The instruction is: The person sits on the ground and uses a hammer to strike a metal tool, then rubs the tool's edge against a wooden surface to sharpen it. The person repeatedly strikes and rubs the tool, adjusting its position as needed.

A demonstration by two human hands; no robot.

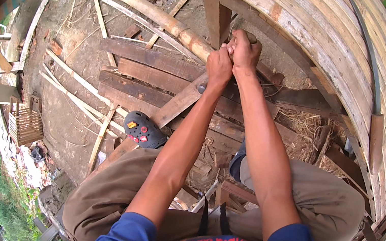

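Two hands | left hand [219,66], right hand [244,52] fingers clenched on bamboo pole [160,15] | wicker basket [26,123] contents unclear

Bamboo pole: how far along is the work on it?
Done: many split strips already lie on the ground, and slats cover the curved wall. In hand: the left hand and right hand grip something at the end of the bamboo pole; what it is can't be told. Left: the pole looks whole along its length.
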